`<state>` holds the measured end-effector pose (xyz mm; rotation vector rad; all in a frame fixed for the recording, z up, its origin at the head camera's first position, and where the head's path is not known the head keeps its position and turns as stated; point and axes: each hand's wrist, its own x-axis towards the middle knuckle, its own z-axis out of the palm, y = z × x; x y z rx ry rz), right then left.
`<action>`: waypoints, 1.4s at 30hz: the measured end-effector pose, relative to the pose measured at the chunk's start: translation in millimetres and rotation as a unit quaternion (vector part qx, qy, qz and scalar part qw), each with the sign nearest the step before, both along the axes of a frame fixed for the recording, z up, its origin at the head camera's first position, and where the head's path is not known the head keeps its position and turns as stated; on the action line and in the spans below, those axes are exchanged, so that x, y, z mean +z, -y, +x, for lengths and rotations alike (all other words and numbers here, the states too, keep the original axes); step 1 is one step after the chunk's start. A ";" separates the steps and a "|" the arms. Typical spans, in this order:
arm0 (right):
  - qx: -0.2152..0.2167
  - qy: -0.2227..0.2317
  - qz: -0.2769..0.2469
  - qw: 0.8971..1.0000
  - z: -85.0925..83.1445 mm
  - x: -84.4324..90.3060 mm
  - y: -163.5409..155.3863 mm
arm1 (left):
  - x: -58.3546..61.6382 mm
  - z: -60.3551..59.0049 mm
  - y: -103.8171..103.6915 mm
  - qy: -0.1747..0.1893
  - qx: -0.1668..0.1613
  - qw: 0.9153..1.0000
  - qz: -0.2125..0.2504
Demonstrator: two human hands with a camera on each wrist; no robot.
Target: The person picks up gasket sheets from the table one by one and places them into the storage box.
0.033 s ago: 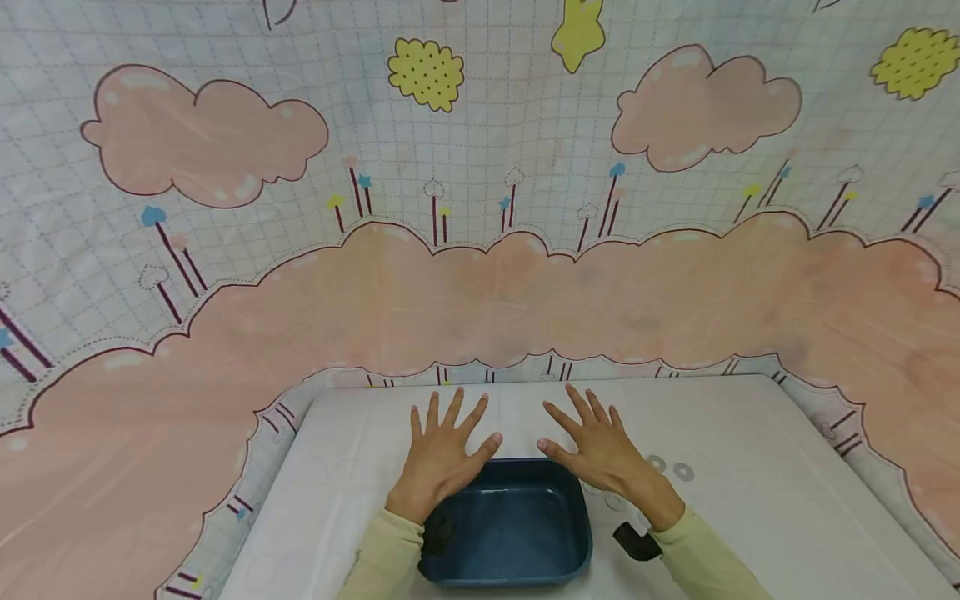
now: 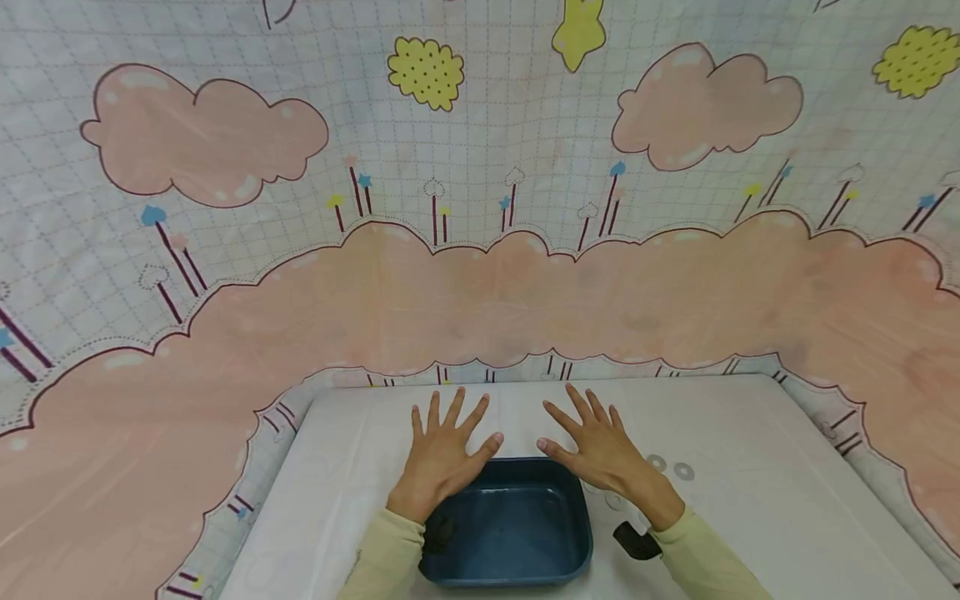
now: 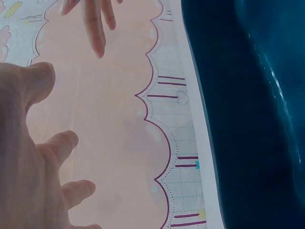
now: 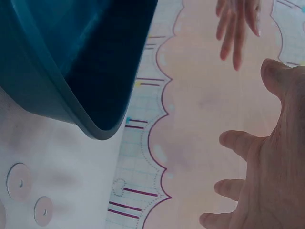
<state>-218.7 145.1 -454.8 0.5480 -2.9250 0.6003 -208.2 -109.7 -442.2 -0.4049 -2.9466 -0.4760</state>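
Note:
Both hands are held out with fingers spread and nothing in them. In the head view my left hand [image 2: 441, 458] is over the far left corner of a dark blue rectangular basin [image 2: 510, 581]. My right hand [image 2: 600, 450] hovers by the basin's far right corner. Thumbs point toward each other with a gap between. The basin's inside shows no contents where it is visible; the left hand and wrist hide part of its left side. Several flat round washers [image 4: 19, 181] lie to the right of the basin, partly hidden by the right forearm in the head view.
A white table [image 2: 337, 467] bears the basin and washers. Behind it and along both sides hangs a cloth [image 2: 480, 308] printed with pink clouds and yellow shapes. A black wrist-camera piece [image 2: 637, 542] sits at the right wrist.

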 end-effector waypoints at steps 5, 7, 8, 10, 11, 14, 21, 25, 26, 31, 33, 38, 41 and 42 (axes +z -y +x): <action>0.004 -0.002 -0.002 1.000 0.6 -0.3 -0.3 | -0.2 -0.1 -0.4 -0.002 -0.002 1.000 -0.003; 0.005 -0.001 0.001 1.000 1.8 -1.2 -1.2 | -0.9 0.8 -0.3 0.000 -0.001 1.000 -0.005; 0.006 0.000 0.002 1.000 2.6 -1.8 -1.9 | -1.4 1.4 -0.3 0.000 -0.001 1.000 -0.005; 0.004 -0.001 0.007 1.000 4.3 -3.2 -3.6 | -2.3 3.3 0.0 0.002 -0.001 1.000 -0.007; 0.003 -0.002 0.010 1.000 5.1 -3.7 -4.8 | -2.8 4.2 0.1 0.002 -0.002 1.000 -0.008; -0.003 -0.012 0.009 1.000 6.8 -4.4 -8.3 | -4.3 6.5 1.1 -0.004 -0.007 1.000 -0.004; -0.015 -0.035 -0.001 0.999 12.2 -7.7 -20.5 | -7.6 16.5 10.3 0.006 0.002 1.000 0.019; -0.027 -0.039 -0.020 0.999 15.2 -10.0 -30.1 | -9.2 20.8 19.3 0.020 0.008 0.999 0.040; -0.030 -0.040 -0.025 0.998 15.7 -10.9 -32.6 | -9.3 21.5 21.4 0.021 0.010 0.999 0.043; -0.038 -0.060 -0.046 0.996 17.5 -16.5 -45.1 | -11.2 24.6 31.5 0.016 0.020 0.998 0.062; -0.040 -0.070 -0.051 0.995 18.0 -19.5 -50.1 | -13.3 26.1 35.9 0.012 0.025 0.997 0.072; -0.050 -0.071 -0.069 0.994 19.5 -26.8 -64.3 | -19.5 29.4 46.2 0.022 0.039 0.992 0.118; -0.060 -0.051 -0.088 0.993 20.7 -31.4 -73.6 | -24.0 30.8 51.5 0.037 0.045 0.988 0.146; -0.063 -0.044 -0.095 0.993 20.8 -33.3 -76.5 | -25.7 31.1 53.2 0.042 0.047 0.986 0.153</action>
